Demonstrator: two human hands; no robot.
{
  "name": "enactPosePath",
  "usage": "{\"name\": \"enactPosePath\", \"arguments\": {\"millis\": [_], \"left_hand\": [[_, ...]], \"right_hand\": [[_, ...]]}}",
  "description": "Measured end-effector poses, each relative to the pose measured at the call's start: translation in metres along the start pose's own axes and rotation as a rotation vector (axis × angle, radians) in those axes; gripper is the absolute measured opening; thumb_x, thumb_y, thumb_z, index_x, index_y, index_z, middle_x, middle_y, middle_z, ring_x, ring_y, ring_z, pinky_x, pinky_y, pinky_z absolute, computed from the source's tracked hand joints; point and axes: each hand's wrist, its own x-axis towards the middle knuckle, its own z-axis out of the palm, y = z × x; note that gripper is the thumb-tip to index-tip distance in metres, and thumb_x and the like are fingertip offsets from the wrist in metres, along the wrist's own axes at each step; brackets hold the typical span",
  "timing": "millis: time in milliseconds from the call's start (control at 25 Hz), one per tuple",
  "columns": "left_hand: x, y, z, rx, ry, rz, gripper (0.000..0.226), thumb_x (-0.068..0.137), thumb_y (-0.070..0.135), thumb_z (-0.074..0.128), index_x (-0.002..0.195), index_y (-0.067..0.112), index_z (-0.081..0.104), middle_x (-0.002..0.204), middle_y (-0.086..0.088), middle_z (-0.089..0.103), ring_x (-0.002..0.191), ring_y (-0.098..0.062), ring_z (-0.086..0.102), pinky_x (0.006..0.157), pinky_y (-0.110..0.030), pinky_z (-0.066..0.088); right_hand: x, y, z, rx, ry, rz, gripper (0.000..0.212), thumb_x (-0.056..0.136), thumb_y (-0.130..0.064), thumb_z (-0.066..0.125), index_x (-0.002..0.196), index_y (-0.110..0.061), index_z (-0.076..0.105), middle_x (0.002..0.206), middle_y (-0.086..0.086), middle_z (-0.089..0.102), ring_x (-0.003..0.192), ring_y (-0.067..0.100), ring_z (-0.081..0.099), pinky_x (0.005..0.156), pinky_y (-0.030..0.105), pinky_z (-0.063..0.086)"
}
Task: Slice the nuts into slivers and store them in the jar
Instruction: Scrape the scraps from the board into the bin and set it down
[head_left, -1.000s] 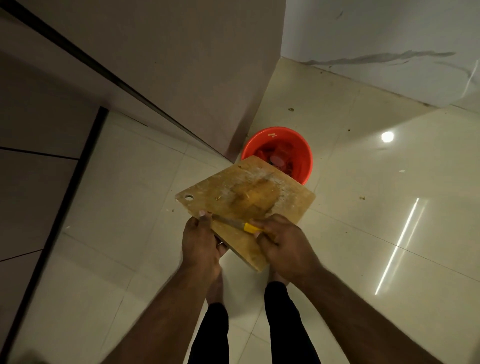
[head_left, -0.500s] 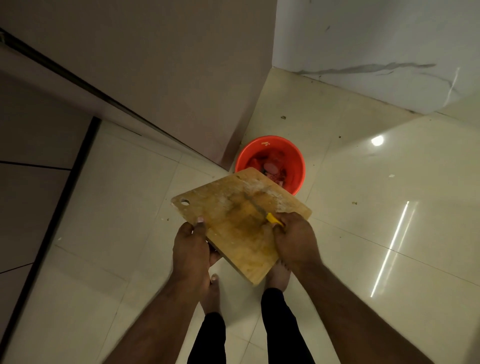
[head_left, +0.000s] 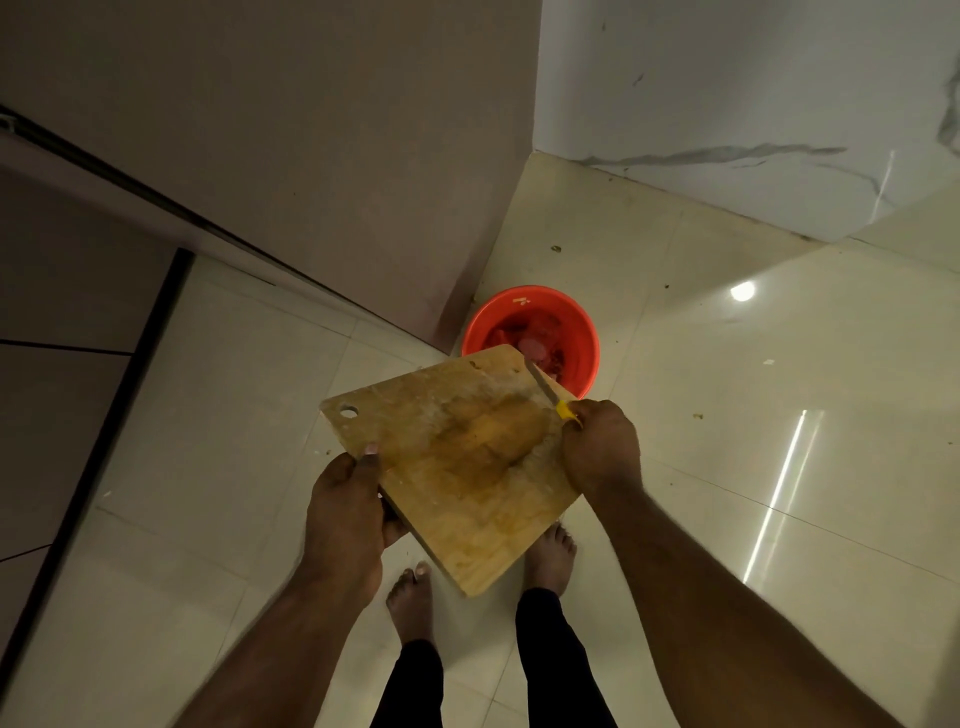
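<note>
A stained wooden cutting board (head_left: 457, 457) with a hole in one corner is held out over the floor, its far edge over a red bucket (head_left: 579, 332). My left hand (head_left: 345, 506) grips the board's near left edge, thumb on top. My right hand (head_left: 597, 447) grips a yellow-handled knife (head_left: 550, 392) at the board's right edge, the blade pointing toward the bucket. The bucket holds red scraps. No nuts or jar are in view.
I stand barefoot on glossy cream floor tiles (head_left: 779, 467) with small crumbs scattered on them. A brown cabinet side (head_left: 311, 156) rises to the left behind the bucket. A white marbled wall (head_left: 727, 104) stands at the back right.
My right hand has swept the knife across the board from the near left toward the far right edge by the bucket. The board stays held by my left hand.
</note>
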Motion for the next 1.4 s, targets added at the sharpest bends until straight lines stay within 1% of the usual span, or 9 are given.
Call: {"name": "enactPosePath", "arguments": {"millis": [200,400,560,720,960,1120,1200,1280,1400], "left_hand": [[-0.002,0.005,-0.005,-0.003,-0.022,0.009,0.027,0.105,0.028,0.048,0.123,0.014,0.063,0.112,-0.010,0.073,0.093,-0.028,0.074,0.061,-0.039,0.060],[-0.004,0.010,-0.016,0.021,-0.029,0.023,0.027,0.105,0.029,0.048,0.119,0.012,0.064,0.111,-0.011,0.073,0.095,-0.031,0.073,0.058,-0.036,0.060],[0.000,0.012,-0.016,0.016,-0.019,0.014,0.027,0.105,0.028,0.047,0.121,0.013,0.063,0.113,-0.011,0.072,0.097,-0.031,0.072,0.059,-0.037,0.060],[0.001,0.014,-0.019,0.007,0.000,0.013,0.027,0.105,0.029,0.047,0.122,0.013,0.062,0.117,-0.012,0.071,0.100,-0.033,0.070,0.064,-0.040,0.060],[0.003,0.016,-0.013,-0.042,0.043,-0.005,0.027,0.107,0.025,0.046,0.124,0.011,0.061,0.117,-0.011,0.070,0.100,-0.030,0.070,0.061,-0.037,0.061],[0.002,0.016,-0.016,-0.041,0.056,0.002,0.027,0.107,0.026,0.045,0.123,0.010,0.061,0.115,-0.011,0.070,0.100,-0.030,0.070,0.062,-0.037,0.060],[0.002,0.014,-0.019,-0.039,0.066,0.001,0.028,0.107,0.026,0.045,0.123,0.010,0.061,0.115,-0.012,0.070,0.100,-0.031,0.070,0.064,-0.038,0.060],[0.003,0.012,-0.019,-0.034,0.069,0.001,0.028,0.107,0.026,0.045,0.123,0.010,0.061,0.116,-0.012,0.070,0.101,-0.031,0.070,0.064,-0.038,0.060],[0.001,0.012,-0.018,-0.031,0.074,-0.003,0.029,0.107,0.025,0.045,0.125,0.008,0.060,0.117,-0.013,0.070,0.102,-0.031,0.070,0.063,-0.037,0.060]], "right_hand": [[-0.009,-0.031,0.008,0.068,-0.128,-0.282,0.035,0.093,-0.017,0.059,0.127,-0.020,0.067,0.129,0.003,0.064,0.119,0.021,0.055,0.099,0.025,0.036],[0.015,-0.014,0.012,-0.040,-0.024,-0.018,0.035,0.093,-0.016,0.053,0.125,-0.013,0.067,0.125,0.011,0.064,0.113,0.029,0.059,0.096,0.036,0.046],[0.002,-0.016,0.010,0.023,-0.099,-0.224,0.033,0.092,-0.017,0.058,0.124,-0.018,0.069,0.125,0.001,0.064,0.115,0.022,0.057,0.096,0.029,0.042],[0.002,0.014,0.001,-0.064,-0.015,-0.059,0.037,0.088,-0.011,0.056,0.122,-0.015,0.069,0.120,0.009,0.066,0.109,0.028,0.060,0.092,0.033,0.046],[-0.045,0.000,-0.002,0.165,-0.106,-0.427,0.023,0.087,-0.014,0.071,0.108,-0.021,0.077,0.097,-0.012,0.067,0.095,0.009,0.059,0.087,0.023,0.046],[-0.009,0.029,-0.009,-0.106,0.022,-0.107,0.030,0.088,-0.008,0.058,0.113,-0.015,0.074,0.106,0.011,0.069,0.099,0.032,0.064,0.083,0.037,0.053],[-0.005,0.022,-0.011,-0.042,0.027,-0.088,0.030,0.090,-0.009,0.058,0.115,-0.016,0.073,0.110,0.005,0.068,0.101,0.025,0.063,0.083,0.027,0.050],[-0.022,-0.001,-0.011,0.124,-0.061,-0.291,0.026,0.090,-0.011,0.066,0.113,-0.018,0.074,0.106,-0.006,0.067,0.097,0.009,0.058,0.080,0.006,0.039],[-0.044,-0.007,-0.004,0.115,-0.123,-0.503,0.026,0.088,-0.012,0.070,0.112,-0.018,0.076,0.104,-0.005,0.070,0.096,0.006,0.057,0.083,0.003,0.035]]}}
